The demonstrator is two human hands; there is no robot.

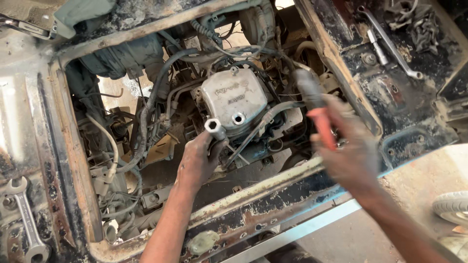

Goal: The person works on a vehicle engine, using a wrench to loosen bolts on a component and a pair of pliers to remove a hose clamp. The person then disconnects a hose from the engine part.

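A person's two grease-darkened hands work inside the open engine bay of a rusted, black-painted vehicle body [273, 204]. The left hand [197, 163] is wrapped tightly around a silver steel tubular socket wrench [214, 129], its hexagonal mouth pointing up just above the fist. Directly beyond that fist, almost touching the wrench's head, sits the grey cast-metal engine cover [234, 100], with a round hole in its near edge right beside the tool. The right hand [353, 156], blurred, closes its fingers on a red-handled tool with a dark grey upper end [317, 104]; the tool rises up and away from the palm, toward the tangle of black hoses and cables [161, 97] behind the cover. What kind of tool it is cannot be told through the blur. Far left of the left hand, a silver open-ended spanner [24, 214] lies on the worn metal ledge. Beyond the right hand, a long silver wrench [390, 44] rests on the rusty panel beside a heap of dark rag [419, 24].
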